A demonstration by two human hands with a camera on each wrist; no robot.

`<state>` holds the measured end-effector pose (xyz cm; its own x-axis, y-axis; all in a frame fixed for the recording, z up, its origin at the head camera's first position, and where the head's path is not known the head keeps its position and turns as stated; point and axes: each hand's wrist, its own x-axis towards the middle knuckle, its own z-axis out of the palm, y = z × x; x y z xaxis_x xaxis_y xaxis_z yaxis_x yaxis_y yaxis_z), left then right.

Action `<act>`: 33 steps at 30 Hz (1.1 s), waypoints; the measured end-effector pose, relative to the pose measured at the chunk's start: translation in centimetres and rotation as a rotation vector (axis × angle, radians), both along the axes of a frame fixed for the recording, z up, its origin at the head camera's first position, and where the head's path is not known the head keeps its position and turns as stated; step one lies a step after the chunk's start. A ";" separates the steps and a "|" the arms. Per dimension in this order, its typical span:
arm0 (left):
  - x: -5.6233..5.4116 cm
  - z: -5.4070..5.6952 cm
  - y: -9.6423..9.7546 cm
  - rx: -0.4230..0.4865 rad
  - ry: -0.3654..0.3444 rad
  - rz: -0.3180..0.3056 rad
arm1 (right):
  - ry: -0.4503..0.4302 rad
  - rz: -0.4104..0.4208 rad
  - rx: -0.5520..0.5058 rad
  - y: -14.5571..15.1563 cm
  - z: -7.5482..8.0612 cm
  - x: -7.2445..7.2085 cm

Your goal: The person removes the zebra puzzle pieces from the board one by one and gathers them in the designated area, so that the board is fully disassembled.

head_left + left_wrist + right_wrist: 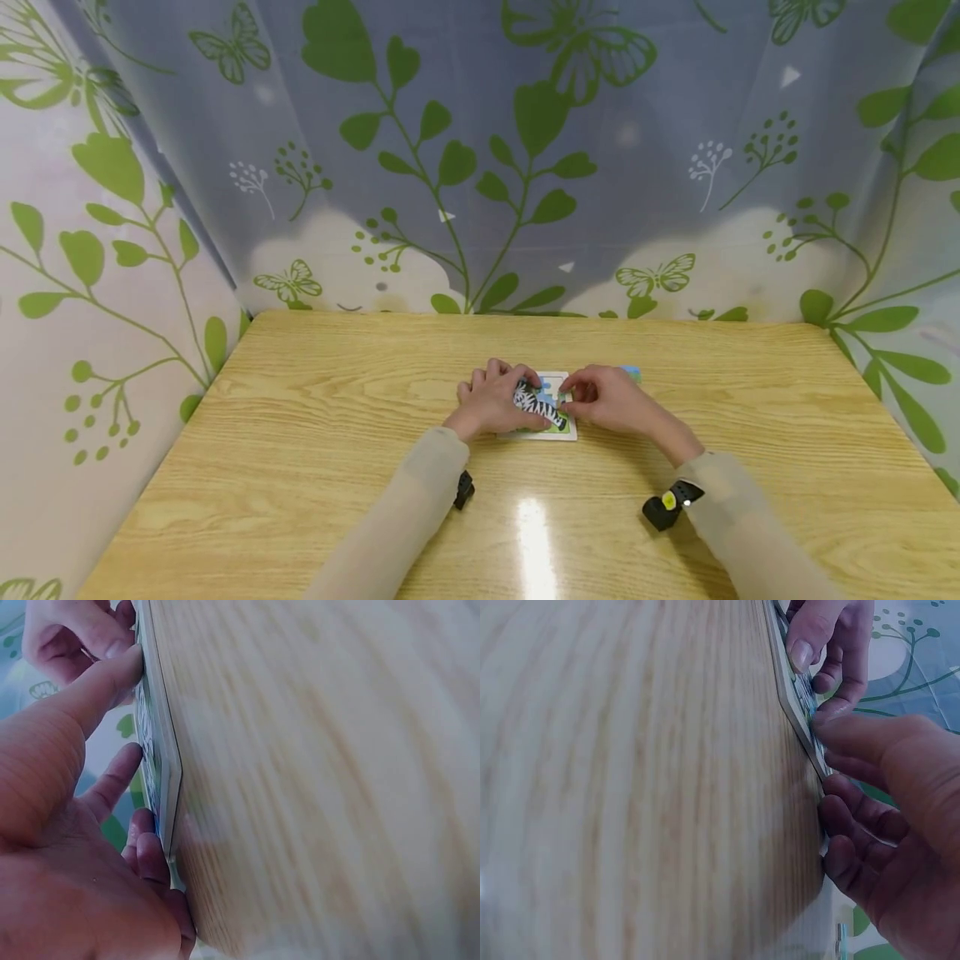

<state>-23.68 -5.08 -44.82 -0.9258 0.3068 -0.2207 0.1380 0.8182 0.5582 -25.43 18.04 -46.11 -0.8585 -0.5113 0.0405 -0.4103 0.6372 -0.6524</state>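
Observation:
A flat jigsaw puzzle with a zebra picture lies on the table in a white-edged tray. Part of its upper right shows a pale base with piece outlines. My left hand spreads over the left side, thumb and fingertips touching the puzzle; in the left wrist view the puzzle appears edge-on beside the left hand. At the right edge, my right hand is curled, thumb and index finger closed around a small puzzle piece mostly hidden by them. The right wrist view shows the right hand at the tray's corner.
A loose blue and green puzzle piece lies on the wooden table just behind my right hand. Patterned cloth with leaves and butterflies hangs at the back and sides. Black wrist cameras sit under both sleeves.

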 end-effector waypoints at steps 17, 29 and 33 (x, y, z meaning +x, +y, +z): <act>-0.1 0.0 0.1 -0.008 -0.011 -0.001 | -0.035 0.031 0.016 -0.4 -0.1 -0.4; -0.1 0.2 0.1 -0.012 -0.020 0.005 | -0.056 0.015 0.004 -0.5 -0.2 -0.4; 0.0 0.2 0.2 -0.007 -0.022 0.010 | -0.058 0.011 -0.007 -0.5 -0.3 -0.3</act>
